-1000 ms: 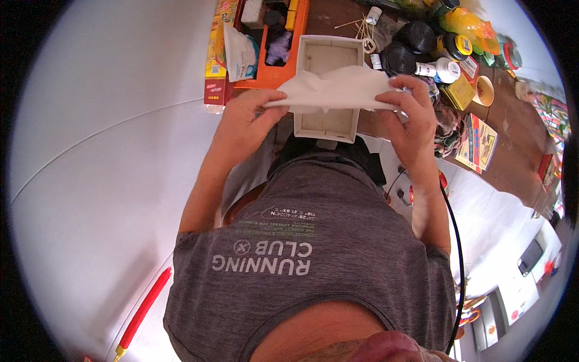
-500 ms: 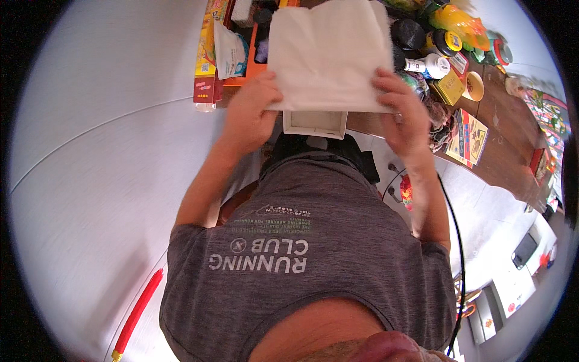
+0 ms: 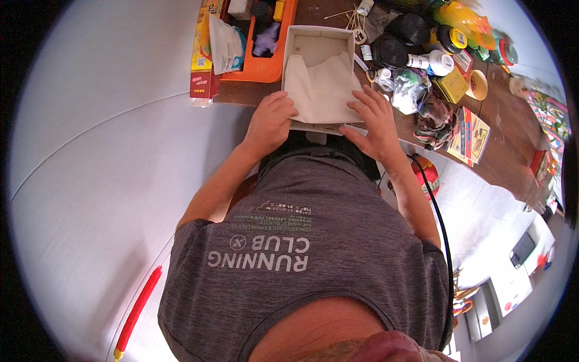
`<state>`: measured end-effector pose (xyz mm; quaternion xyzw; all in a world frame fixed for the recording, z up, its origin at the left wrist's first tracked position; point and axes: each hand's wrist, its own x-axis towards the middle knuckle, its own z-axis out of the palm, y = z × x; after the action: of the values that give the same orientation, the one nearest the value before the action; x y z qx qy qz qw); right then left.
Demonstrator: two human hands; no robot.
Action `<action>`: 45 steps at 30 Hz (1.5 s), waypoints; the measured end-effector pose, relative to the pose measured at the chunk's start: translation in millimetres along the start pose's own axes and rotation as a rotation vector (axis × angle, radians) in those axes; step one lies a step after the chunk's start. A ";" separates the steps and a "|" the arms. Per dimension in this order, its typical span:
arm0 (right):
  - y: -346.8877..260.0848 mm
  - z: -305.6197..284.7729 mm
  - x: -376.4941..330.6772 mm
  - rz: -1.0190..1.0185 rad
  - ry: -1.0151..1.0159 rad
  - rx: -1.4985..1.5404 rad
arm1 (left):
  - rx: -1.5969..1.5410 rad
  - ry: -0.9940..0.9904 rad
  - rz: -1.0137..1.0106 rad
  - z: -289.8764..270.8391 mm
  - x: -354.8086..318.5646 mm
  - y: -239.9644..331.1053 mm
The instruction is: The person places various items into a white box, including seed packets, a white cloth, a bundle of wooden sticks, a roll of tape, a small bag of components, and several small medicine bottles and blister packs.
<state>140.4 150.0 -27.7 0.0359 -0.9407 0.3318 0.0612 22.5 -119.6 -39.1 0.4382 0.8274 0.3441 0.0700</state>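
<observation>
A shallow white box (image 3: pixel 319 36) lies at the table's near edge, in front of my body. Inside it is a soft white cloth (image 3: pixel 325 90), its far edge uneven and its near part drawn toward the box's near rim. Curled fingers of my left hand (image 3: pixel 272 120) close on the cloth at the box's left side. My right hand (image 3: pixel 377 123) is at the near right corner, fingers spread over the cloth's right edge and thumb apart by the near rim.
Left of the box stands an orange organizer (image 3: pixel 259 73) beside a white and blue pouch (image 3: pixel 226 45). Bottles, a black round container (image 3: pixel 389 51), a clear plastic bag (image 3: pixel 407 90) and a yellow box (image 3: pixel 451 87) crowd the right. A black cable (image 3: pixel 443 223) hangs beside my right arm.
The cloth, held up spread between both hands over the box, has come down into it. Both hands moved lower and closer together, and the right fingers spread. The box's inside now shows.
</observation>
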 end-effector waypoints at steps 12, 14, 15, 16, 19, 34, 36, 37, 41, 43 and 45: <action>-12.3 -1.6 101.9 -0.363 -0.113 0.040 | 0.009 -0.065 0.335 -18.8 47.3 54.6; -13.5 -12.5 102.7 -0.314 -0.095 -0.024 | -0.012 -0.052 0.319 -21.2 45.8 56.3; -13.8 -18.6 100.6 -0.285 -0.074 -0.031 | -0.023 -0.033 0.296 -21.9 45.3 56.9; -15.3 -26.6 98.6 -0.254 -0.053 -0.038 | -0.037 -0.015 0.273 -22.7 44.9 57.2; -24.8 -55.5 92.5 -0.240 0.070 -0.083 | -0.085 0.104 0.094 -16.6 38.0 53.6; -51.0 -137.4 85.0 -0.224 0.505 -0.469 | -0.352 -0.157 -0.302 -12.8 40.5 25.0; -38.2 -135.7 97.8 -0.207 0.554 -0.470 | -0.384 -0.251 -0.434 -26.6 50.1 31.3; -31.7 -133.2 106.3 -0.193 0.577 -0.435 | -0.396 -0.297 -0.503 -32.7 52.2 34.4; -37.3 -130.0 133.2 -0.159 0.535 -0.256 | -0.134 -0.097 -0.313 -43.5 42.6 39.4; -43.7 -130.8 149.8 -0.215 0.553 -0.130 | 0.050 -0.002 -0.207 -55.0 34.3 45.5; -54.9 -128.5 161.5 -0.246 0.579 0.000 | 0.147 -0.115 -0.244 -79.6 35.2 69.3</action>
<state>-1.9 183.8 128.0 0.0534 -0.8727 0.3185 0.3662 14.8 -106.6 71.1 0.3573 0.8921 0.2461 0.1264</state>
